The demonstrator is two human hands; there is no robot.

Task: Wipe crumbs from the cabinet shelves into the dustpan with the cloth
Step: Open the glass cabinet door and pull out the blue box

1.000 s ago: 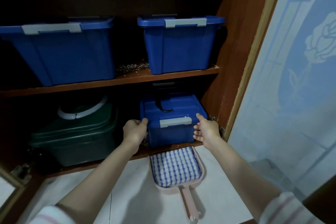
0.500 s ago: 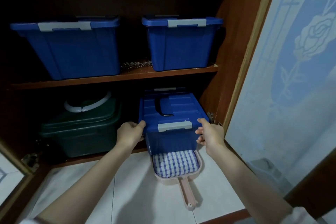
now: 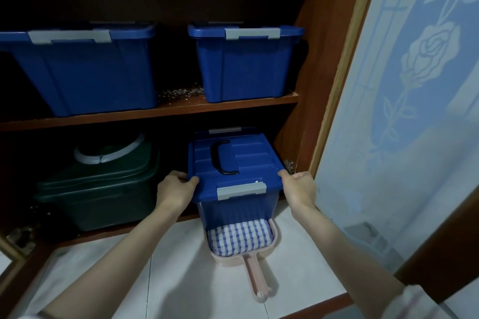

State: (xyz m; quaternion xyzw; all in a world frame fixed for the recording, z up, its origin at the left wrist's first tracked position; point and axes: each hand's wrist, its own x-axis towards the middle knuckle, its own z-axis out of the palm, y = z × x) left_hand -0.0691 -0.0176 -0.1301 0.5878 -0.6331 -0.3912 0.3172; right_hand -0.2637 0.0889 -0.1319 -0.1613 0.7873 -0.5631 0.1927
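- blue lidded bin (image 3: 241,160), half off the lower shelf (image 3: 103,235), gripped at its lid rim by left hand (image 3: 176,190) and right hand (image 3: 299,189).
- checked cloth (image 3: 239,238) lies in the pink dustpan (image 3: 256,277) beneath the bin's front.
- crumbs (image 3: 181,92) on the upper shelf (image 3: 155,112).

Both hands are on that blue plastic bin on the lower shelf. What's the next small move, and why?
Probably lift the blue plastic lidded bin out and set it aside on the white tiled floor. The left hand and right hand grip its lid edges, and it overhangs the pink plastic dustpan holding the checked cloth.
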